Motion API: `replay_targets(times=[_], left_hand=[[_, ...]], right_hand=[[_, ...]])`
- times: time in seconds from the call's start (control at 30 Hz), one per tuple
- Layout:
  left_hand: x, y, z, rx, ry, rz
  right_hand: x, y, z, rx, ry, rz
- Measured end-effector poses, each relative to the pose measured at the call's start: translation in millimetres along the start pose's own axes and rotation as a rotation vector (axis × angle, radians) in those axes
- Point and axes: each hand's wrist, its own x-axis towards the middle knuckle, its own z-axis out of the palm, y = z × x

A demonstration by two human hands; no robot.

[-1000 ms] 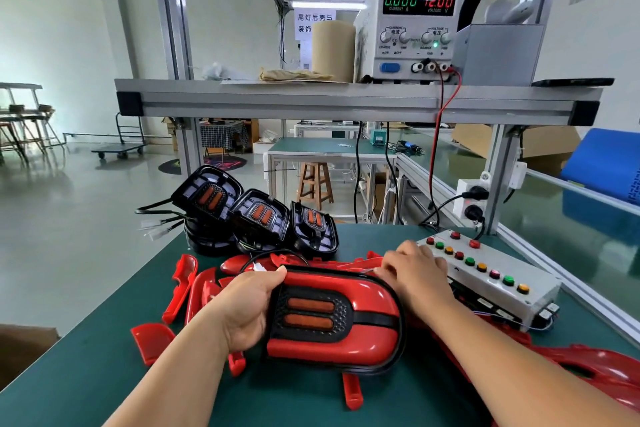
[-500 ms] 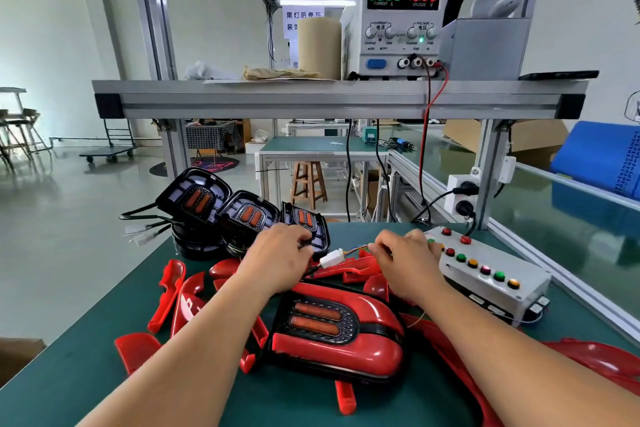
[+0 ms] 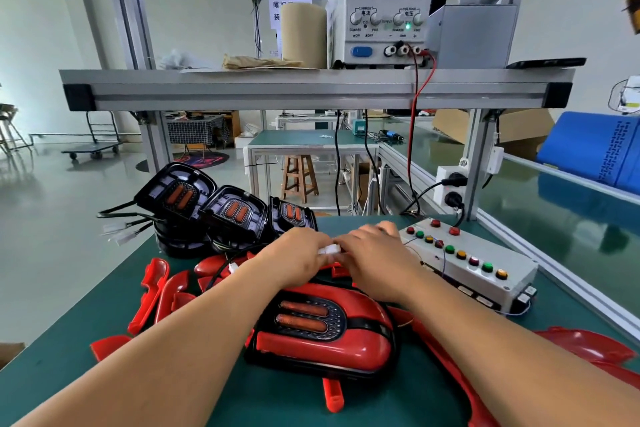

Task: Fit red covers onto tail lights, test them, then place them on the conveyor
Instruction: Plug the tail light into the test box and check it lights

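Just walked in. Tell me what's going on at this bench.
A person's left hand and right hand pinch a white plug together above the green bench, right behind a tail light that already wears its red cover. The button box sits at the right. The power supply on the shelf reads zero current, so testing seems not begun.

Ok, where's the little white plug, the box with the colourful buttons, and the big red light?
white plug [image 3: 329, 249]: head view, its middle.
button box [image 3: 485, 250]: head view, its white top face.
red tail light [image 3: 360, 347]: head view, its glossy red cover.
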Motion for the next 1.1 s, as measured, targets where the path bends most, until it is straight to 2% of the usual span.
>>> replay_targets(times=[0.1, 0.33, 0.83, 1.1], left_hand=[[1.3, -2.8, -0.6, 0.004, 0.036, -0.008], [1.4, -9.6, 0.6, 0.015, 0.014, 0.008], [3.7, -16.9, 1.6, 0.011, 0.081, -0.03], [-5.0, -43.6, -16.0, -0.076, 0.144, -0.1]], right_hand=[[4.1, -3.3, 1.4, -0.008, -0.038, 0.026], [1.0, 0.1, 0.0, 0.142, -0.055, 0.009], [2.1, -1.9, -4.9, 0.152, -0.1, -0.022], [-7.3, 22.4, -10.2, 0.005, -0.284, 0.209]])
